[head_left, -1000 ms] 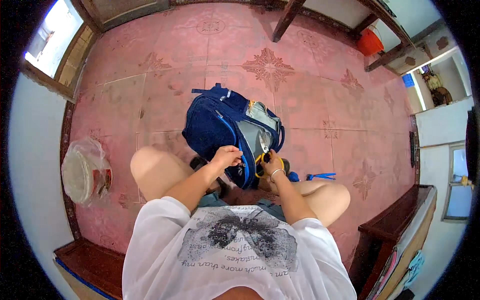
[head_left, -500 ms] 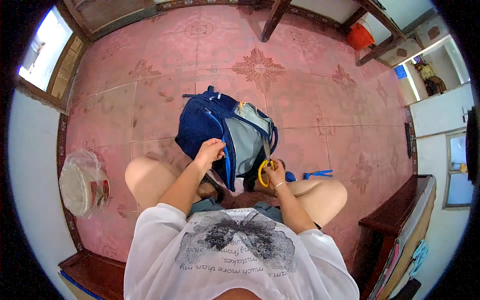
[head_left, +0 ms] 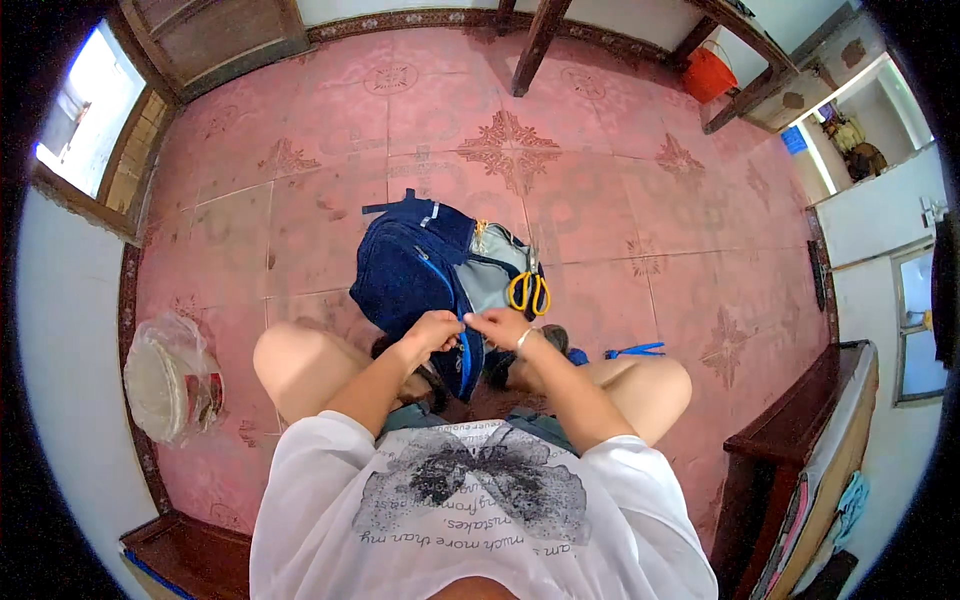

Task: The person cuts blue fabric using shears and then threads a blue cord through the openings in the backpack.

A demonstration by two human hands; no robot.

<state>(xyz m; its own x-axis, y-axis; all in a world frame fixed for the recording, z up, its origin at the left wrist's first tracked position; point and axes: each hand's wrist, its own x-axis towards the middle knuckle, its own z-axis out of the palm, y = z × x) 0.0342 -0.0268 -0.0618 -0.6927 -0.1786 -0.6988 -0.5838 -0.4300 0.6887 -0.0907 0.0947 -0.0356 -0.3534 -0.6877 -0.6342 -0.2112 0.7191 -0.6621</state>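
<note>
- Two legs point(head_left: 300, 365) fold on either side of a white shirt point(head_left: 470, 540); its collar end runs off the lower edge, and the forearms cover parts of both legs.
- The left hand point(head_left: 432, 335) is closed, fingers curled, pinching the bag's blue-trimmed edge; its fingertips cover the exact spot.
- The right hand point(head_left: 503, 327) comes up to it, thumb and forefinger drawn nearly together at the same edge; whether it grips anything is too small to tell.
- The bag point(head_left: 400, 275), dark blue and grey, lies on the floor point(head_left: 590, 220) just beyond the hands and between the knees; the hands hide part of its near end.
- Yellow-handled scissors point(head_left: 530, 278) lie against the bag's right side, loops toward the person; the blade tips are hard to make out.
- A blue strap point(head_left: 636, 350) lies beside the right leg.
- Well to the left, a tub point(head_left: 160, 385) stands by the wall, blurred by clear plastic around it.
- Farthest off, an orange-red bucket point(head_left: 709, 80) sits partly behind wooden furniture point(head_left: 540, 50) cut off by the upper edge.
</note>
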